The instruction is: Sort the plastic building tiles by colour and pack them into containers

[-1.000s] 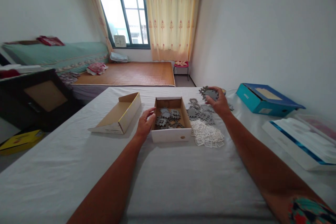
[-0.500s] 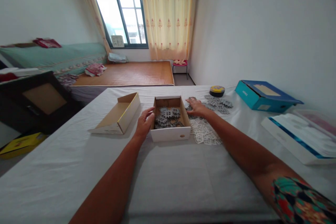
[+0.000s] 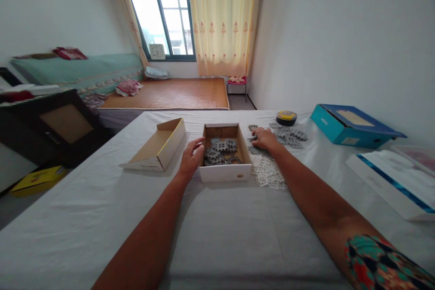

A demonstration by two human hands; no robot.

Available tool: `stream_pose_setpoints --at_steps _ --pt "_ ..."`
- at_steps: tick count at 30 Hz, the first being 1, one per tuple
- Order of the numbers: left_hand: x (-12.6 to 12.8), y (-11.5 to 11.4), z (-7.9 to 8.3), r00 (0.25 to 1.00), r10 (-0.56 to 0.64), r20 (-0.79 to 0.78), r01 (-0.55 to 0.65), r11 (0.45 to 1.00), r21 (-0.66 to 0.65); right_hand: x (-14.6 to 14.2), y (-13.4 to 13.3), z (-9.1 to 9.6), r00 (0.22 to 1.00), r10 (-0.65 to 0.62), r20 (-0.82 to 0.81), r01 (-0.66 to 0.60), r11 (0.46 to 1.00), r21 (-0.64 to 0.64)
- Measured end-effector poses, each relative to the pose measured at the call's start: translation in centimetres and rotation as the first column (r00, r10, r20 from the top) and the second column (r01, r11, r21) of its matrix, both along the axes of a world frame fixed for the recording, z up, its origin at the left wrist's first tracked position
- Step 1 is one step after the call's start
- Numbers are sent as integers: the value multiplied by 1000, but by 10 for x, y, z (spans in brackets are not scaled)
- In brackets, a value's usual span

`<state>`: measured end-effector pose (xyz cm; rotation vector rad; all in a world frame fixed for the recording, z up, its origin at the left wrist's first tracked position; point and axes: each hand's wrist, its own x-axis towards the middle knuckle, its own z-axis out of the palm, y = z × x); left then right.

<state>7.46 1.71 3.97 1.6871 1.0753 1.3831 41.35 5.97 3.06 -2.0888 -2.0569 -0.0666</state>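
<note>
An open white cardboard box (image 3: 225,173) with a brown inside holds several grey toothed plastic pieces (image 3: 226,146). My left hand (image 3: 192,158) rests against the box's left wall, its fingers stretched out and apart, holding nothing. To the right of the box, my right hand (image 3: 265,139) is over loose grey pieces on the table, fingers curled down and closed around a grey piece, which they mostly hide. More grey toothed pieces (image 3: 290,135) lie just beyond that hand. A pile of white lattice-like plastic pieces (image 3: 268,172) spreads nearer to me, beside the box.
On the white-covered table (image 3: 224,231), an open cardboard lid (image 3: 159,147) sits at the left. A round black-and-yellow tin (image 3: 286,118) stands at the back right. Further right are a blue box (image 3: 353,124) and a white box (image 3: 390,186) with white contents.
My right hand has shifted right, away from the box's wall, and its spread fingers have curled down onto the grey pieces. My left hand stays at the box. The view has turned slightly left.
</note>
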Motion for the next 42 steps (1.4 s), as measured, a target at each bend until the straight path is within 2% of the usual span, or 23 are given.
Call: stream_pose_setpoints --at_steps 6,11,13,15,18,19,20,23,25,26,27,29,31,33,34,36,39,42 --pt "0 0 1 1000 4 12 -4 1000 -7 18 -2 -3 995 -26 -98 40 989 139" --pt "0 -1 2 1000 9 0 -9 1000 -6 40 -2 -2 931 -87 -355 180 955 237" --pt "0 -1 2 1000 8 -5 -8 1000 0 45 -4 8 854 -64 -516 238 931 278" --pt "0 -1 2 1000 4 -9 -4 1000 2 40 -9 24 725 35 -688 250 917 311" --pt "0 1 0 1000 3 -11 -3 1000 -1 7 -22 56 501 267 -823 98 928 360" --pt "0 2 -1 1000 3 -11 -3 1000 -3 -9 -28 66 463 326 -824 26 925 380" --pt "0 2 -1 1000 4 -10 -4 1000 -5 -28 -33 74 460 370 -807 -40 917 398" --pt "-1 3 -2 1000 2 -8 -2 1000 -12 -75 -47 86 560 511 -653 -296 859 418" --pt "-1 2 -1 1000 -2 -5 1 1000 -17 -86 -51 87 599 590 -541 -451 807 380" --pt "-1 2 -1 1000 -2 -3 2 1000 -17 -83 -51 87 613 603 -511 -486 798 357" --pt "-1 1 0 1000 -1 -1 1 1000 -15 -76 -49 86 638 591 -495 -485 807 338" --pt "0 0 1 1000 3 0 -3 1000 -6 -49 -44 82 733 502 -460 -428 865 262" --pt "0 -1 2 1000 4 -4 -4 1000 2 -17 -39 75 852 390 -349 -384 919 88" --pt "0 0 2 1000 2 -16 -2 1000 4 10 -36 65 925 327 -195 -356 925 -135" --pt "0 0 2 1000 0 -22 0 1000 5 19 -35 59 937 322 -134 -345 911 -227" --pt "0 1 1 1000 1 -31 0 1000 10 29 -34 47 939 339 -66 -341 882 -326" --pt "-1 2 0 999 8 -42 -7 1000 24 30 -31 35 934 356 -18 -339 872 -353" --pt "-2 2 0 999 7 -49 -6 999 32 27 -28 32 939 343 25 -316 890 -329"
